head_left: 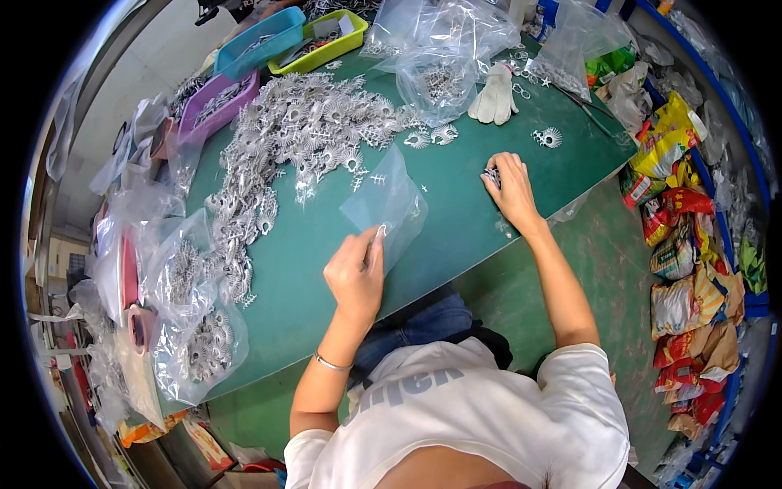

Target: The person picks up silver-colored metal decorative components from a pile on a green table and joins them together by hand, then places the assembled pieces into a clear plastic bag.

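My left hand (357, 273) pinches a clear plastic bag (397, 197) by its near edge, above the green table (444, 236). A small silvery piece shows by those fingertips. My right hand (515, 194) rests on the table to the right, its fingers curled over small silvery metal pieces (492, 174), mostly hidden beneath them. Beyond the bag spreads a big heap of flat silvery metal pieces (301, 122), many round with comb-like spokes. A few loose ones (444, 134) lie apart from it, and another small group (547, 138) sits right of my right hand.
Blue (261, 41), yellow-green (322, 45) and purple (216, 106) baskets stand at the far left. Filled clear bags (195, 350) lie at the left edge. A white glove (494, 96), more bags (444, 41) and scissors (586, 106) occupy the far side. Colourful packages (680, 236) line the right.
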Tool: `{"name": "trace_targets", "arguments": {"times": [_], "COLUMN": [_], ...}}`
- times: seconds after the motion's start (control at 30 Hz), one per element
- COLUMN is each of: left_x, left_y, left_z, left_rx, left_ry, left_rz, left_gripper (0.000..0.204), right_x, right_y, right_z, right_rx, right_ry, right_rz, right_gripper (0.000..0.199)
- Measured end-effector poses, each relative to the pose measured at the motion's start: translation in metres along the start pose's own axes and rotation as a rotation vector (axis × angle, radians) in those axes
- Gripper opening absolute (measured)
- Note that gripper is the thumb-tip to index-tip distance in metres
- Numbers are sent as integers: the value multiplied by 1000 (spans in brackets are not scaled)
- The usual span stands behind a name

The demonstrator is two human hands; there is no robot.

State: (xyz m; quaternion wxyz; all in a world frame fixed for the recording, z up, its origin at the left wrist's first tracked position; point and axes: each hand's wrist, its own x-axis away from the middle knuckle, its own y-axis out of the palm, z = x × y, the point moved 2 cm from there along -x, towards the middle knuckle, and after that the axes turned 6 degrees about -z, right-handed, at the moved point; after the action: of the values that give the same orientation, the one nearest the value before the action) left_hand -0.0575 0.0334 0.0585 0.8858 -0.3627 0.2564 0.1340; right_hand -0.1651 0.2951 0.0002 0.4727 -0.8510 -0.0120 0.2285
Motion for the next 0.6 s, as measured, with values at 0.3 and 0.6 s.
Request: {"name": "trace_targets", "arguments": {"times": [0.3, 0.6], "left_x": [5, 9], "left_y": [-13, -18], "left_z": [-2, -6], "left_rx": [-1, 10], "left_ry": [16, -7], "left_rz": [29, 51], "left_gripper": [9, 9], "right_x": [-16, -26], "right_y": [-3, -23], "right_z": [43, 88], "right_rx": [-657, -1860], "right_ry": [346, 751], "right_rz": [288, 285], "right_gripper": [17, 16]}}
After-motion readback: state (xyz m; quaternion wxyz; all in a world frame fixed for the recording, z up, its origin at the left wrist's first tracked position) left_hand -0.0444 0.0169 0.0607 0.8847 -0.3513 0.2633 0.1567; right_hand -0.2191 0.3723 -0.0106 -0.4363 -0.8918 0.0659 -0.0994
